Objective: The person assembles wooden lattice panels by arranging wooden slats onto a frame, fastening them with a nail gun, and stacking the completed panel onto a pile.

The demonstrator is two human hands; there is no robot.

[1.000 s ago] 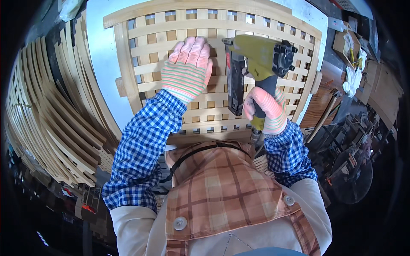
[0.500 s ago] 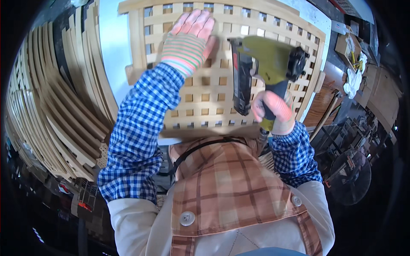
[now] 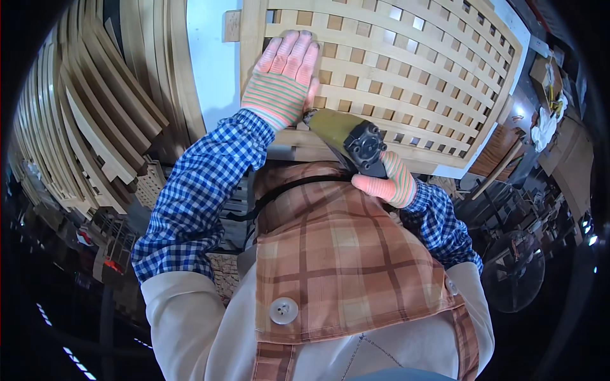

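A pale wooden lattice panel (image 3: 419,157) lies flat in front of me. My left hand (image 3: 283,82), in a striped glove with bare fingertips, presses flat on the panel's left side, fingers stretched out and pointing away. My right hand (image 3: 391,181), in a similar glove, is wrapped round the grip of an olive-green and black nail gun (image 3: 333,129). The gun's nose meets the panel's near left corner area, close to my left wrist. Whether the nose touches the wood cannot be made out. The gun's lower part is hidden beneath its body.
A white tabletop (image 3: 213,63) shows round the panel. Stacks of curved wooden strips (image 3: 95,108) stand on the left. To the right are a white crumpled cloth (image 3: 544,129), cardboard (image 3: 569,149) and a round fan-like guard (image 3: 513,270).
The nail gun has come down and left from above the panel's right half to its near left corner. My left hand has shifted toward the panel's left rail, and the view has shifted.
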